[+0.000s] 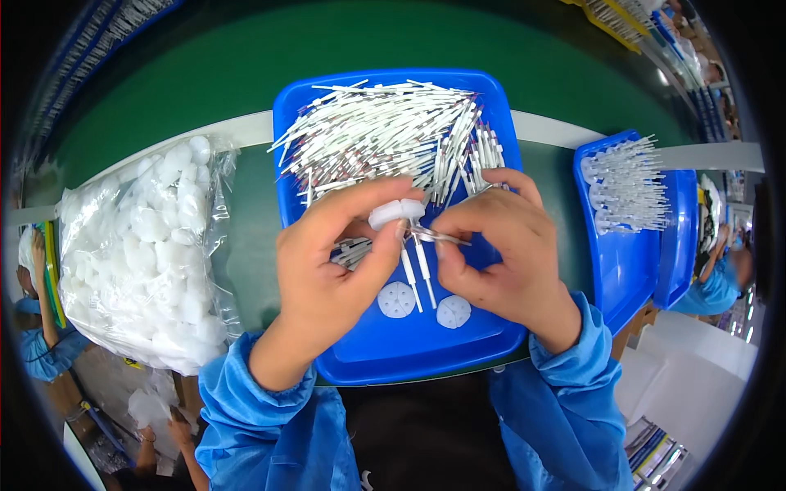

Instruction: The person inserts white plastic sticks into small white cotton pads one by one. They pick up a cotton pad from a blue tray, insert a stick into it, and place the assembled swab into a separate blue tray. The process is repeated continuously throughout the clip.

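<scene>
Between its thumb and fingers, my left hand (pixel 340 245) grips a white plastic disc (pixel 396 213) tilted on edge. Two thin white rods (pixel 416 274) hang down below the disc and seem to be set in it. Close on the right, my right hand (pixel 499 241) pinches several thin rods (pixel 442 237) that point toward the disc; their far ends are partly covered by fingers. Both hands are over a blue tray (pixel 393 360). Two more discs with small holes, a left one (pixel 397 300) and a right one (pixel 453 312), lie in its near part.
A large heap of thin white rods (pixel 385 131) fills the tray's far half. Left of it stands a clear bag (pixel 147 254) of white discs. On the right, another blue tray (pixel 626 278) bears discs with rods standing in them. Other people work at both sides.
</scene>
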A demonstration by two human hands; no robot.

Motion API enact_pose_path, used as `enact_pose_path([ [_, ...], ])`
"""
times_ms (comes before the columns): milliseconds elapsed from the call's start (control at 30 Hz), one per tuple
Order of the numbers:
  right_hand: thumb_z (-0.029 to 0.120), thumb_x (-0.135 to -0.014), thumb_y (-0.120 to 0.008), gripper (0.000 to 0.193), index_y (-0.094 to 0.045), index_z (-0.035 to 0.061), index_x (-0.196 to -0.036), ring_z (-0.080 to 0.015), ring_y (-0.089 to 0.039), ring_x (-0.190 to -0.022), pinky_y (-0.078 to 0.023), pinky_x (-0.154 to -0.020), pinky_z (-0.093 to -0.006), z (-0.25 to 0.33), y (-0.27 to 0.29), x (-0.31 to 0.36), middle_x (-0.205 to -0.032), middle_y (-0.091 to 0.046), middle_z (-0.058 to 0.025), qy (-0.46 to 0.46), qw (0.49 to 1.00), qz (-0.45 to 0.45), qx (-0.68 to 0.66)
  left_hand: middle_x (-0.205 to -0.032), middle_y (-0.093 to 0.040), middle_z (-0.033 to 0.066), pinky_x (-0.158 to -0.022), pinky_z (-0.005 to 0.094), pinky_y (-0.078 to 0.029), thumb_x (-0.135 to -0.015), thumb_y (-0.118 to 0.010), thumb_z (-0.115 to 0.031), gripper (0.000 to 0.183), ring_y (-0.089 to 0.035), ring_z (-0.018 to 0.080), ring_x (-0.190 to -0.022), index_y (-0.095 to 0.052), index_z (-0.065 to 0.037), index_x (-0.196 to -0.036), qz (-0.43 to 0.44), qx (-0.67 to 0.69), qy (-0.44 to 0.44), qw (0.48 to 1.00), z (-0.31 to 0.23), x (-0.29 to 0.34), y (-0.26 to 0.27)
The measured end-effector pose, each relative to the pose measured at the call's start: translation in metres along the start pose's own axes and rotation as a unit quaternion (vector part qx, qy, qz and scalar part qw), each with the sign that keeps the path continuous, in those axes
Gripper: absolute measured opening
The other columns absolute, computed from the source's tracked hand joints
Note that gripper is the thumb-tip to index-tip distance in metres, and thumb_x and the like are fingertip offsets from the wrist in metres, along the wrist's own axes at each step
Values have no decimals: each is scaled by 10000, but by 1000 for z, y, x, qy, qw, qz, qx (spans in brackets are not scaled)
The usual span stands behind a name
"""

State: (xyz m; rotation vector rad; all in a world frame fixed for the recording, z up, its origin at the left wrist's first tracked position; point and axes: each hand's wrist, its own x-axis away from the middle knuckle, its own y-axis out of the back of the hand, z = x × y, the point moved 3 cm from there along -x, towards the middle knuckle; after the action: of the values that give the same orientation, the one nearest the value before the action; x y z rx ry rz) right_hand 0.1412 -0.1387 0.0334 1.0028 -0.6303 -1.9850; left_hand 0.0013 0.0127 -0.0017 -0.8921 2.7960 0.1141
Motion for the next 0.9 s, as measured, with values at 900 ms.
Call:
enact_pose_path([
  [900,79,-881,-874,226,-836,98,-1103,-182,-694,-609,-579,-910,-387,1,-6,9,-664,-701,-15,-52,994,-27,-94,-1169,-846,118,-852,358,-603,-822,-831,89,460,-777,255,-957,-824,-43,-1262,-15,-265,-127,956,-18,-5,0],
])
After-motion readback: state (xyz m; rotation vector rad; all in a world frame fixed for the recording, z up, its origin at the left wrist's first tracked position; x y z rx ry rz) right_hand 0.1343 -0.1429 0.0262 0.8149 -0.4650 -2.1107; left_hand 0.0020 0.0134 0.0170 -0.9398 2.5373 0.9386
